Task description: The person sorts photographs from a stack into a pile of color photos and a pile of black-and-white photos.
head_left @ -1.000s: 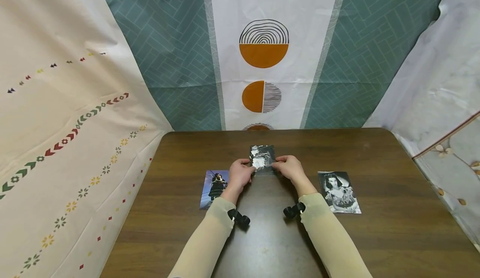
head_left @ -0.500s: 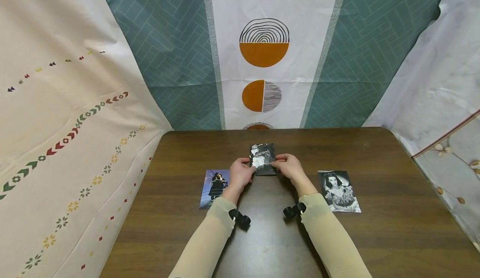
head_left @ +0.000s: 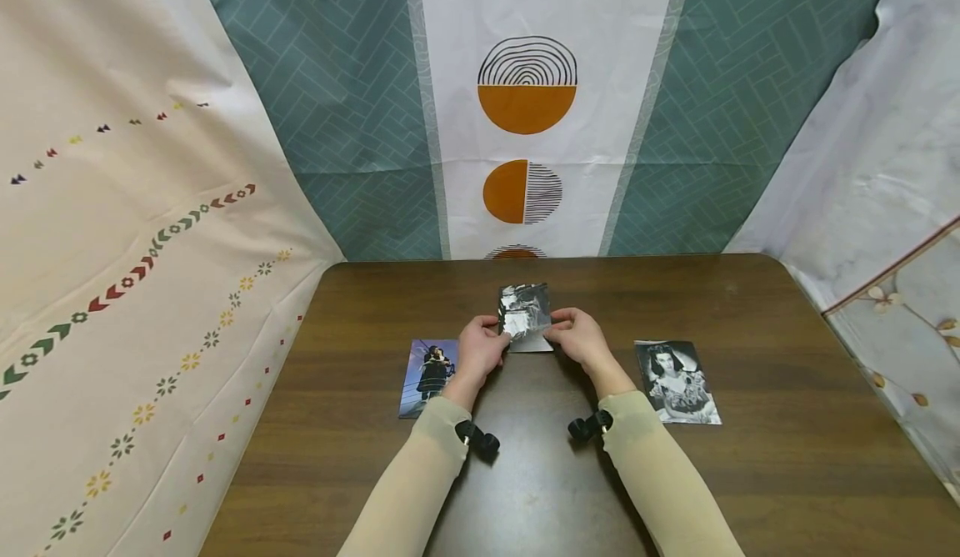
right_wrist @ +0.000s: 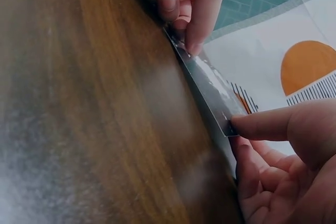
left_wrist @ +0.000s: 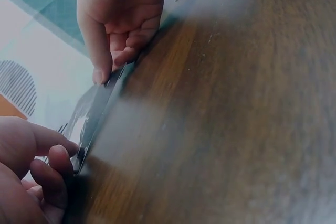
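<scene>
Near the far middle of the table, a glossy dark photo print (head_left: 525,311) is held between both hands, with glare across its face. My left hand (head_left: 480,348) pinches its near left corner between thumb and fingers. The near right corner is pinched by my right hand (head_left: 581,336). In the left wrist view the print (left_wrist: 94,111) appears nearly edge-on, close to the tabletop. From the right wrist view its near edge (right_wrist: 202,90) runs between the two thumbs. What it pictures is hidden by reflections.
A colour photo of a couple against a blue-purple ground (head_left: 431,378) lies left, partly behind the left forearm. A black-and-white portrait photo (head_left: 678,383) lies right, by the right sleeve. The brown wooden table (head_left: 810,457) ends at patterned cloth hangings (head_left: 360,123) behind and at both sides.
The held photo's far edge has risen slightly and glare now covers more of its face. Both hands stay in nearly the same place. The two lying photos have not moved.
</scene>
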A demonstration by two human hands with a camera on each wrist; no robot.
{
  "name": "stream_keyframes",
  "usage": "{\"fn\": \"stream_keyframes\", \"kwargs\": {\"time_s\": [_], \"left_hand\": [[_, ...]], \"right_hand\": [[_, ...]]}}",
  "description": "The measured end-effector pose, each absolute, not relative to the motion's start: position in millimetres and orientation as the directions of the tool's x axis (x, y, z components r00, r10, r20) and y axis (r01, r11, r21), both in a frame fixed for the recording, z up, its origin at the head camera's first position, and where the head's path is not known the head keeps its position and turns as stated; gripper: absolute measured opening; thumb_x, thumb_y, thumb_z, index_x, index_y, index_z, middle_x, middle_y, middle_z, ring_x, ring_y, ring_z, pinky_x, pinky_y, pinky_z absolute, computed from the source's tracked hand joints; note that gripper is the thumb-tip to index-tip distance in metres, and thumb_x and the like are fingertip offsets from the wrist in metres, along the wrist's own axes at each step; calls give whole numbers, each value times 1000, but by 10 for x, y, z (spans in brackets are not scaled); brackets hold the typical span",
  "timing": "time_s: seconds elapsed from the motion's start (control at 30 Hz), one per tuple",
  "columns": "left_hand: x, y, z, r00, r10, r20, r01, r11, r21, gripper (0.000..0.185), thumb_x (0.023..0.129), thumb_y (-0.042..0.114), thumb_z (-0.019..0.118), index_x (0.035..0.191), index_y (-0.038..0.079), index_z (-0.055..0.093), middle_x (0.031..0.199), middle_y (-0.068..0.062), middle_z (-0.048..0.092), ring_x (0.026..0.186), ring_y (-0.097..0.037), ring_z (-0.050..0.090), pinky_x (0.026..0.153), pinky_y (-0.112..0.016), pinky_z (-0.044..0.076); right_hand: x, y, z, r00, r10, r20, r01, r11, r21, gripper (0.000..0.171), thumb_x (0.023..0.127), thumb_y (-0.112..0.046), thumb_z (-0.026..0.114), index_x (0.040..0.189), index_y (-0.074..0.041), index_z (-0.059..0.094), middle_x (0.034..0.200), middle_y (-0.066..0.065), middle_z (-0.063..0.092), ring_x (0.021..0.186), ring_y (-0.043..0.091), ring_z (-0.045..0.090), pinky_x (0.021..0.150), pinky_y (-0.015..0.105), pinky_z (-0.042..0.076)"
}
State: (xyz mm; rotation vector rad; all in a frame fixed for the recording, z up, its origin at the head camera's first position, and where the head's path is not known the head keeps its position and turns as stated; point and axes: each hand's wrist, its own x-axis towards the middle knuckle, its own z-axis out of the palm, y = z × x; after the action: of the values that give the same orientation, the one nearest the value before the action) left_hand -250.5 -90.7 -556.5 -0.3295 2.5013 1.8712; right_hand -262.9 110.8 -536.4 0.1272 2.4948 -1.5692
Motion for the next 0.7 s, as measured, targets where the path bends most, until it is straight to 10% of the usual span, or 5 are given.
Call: {"fn": "stream_keyframes", "kwargs": {"time_s": [0.37,0.7], "left_hand": [[-2503,-903,-5614,-976,-195,-94,-141,243,960,39,86,1,76,125,1,69,79,-3,60,43,-11,50,43,-24,44],[-2470,-883,-5612,-969,-245,-18,-86,270,959,35,83,1,78,118,3,74,79,0,57,73,-16,54,71,-31,45]], "right_hand": [[-2624,1141,-5433,-986,-16,-165,134,505,-853,42,97,-19,78,134,-2,65,118,18,74,110,35,67,94,51,52],[-2631,1188,-5462,-988,-35,-150,111,509,-854,41,98,-22,77,133,-4,66,120,16,75,112,34,67,94,51,52]]}}
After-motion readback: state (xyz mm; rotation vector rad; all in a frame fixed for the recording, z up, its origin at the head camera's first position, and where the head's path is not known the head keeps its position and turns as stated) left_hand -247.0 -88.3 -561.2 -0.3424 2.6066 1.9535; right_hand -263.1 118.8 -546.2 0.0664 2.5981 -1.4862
